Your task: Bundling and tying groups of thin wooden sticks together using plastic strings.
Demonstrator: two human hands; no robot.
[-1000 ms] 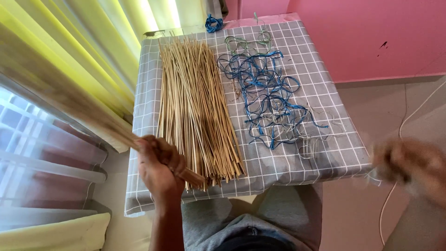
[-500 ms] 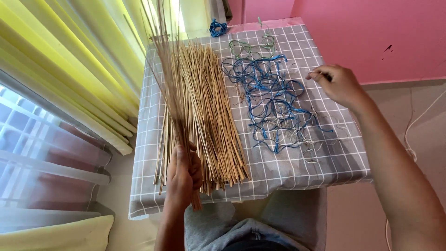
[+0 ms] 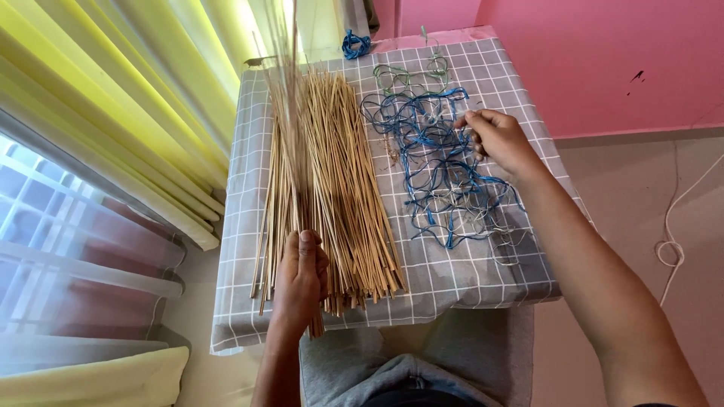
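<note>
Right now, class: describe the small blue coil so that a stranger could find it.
Start at the grey checked tablecloth. Go to its far edge, by the pink wall. The small blue coil lies there alone, tightly bunched, apart from the loose blue wire tangle.

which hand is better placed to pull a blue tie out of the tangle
Right. The right hand already rests on the blue ties, while the left hand is closed around a bunch of sticks.

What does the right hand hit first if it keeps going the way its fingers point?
The right hand points left across the table; its fingertips are already at the blue wire tangle. Beyond that lies the stick pile. Height above the wires is unclear.
</note>
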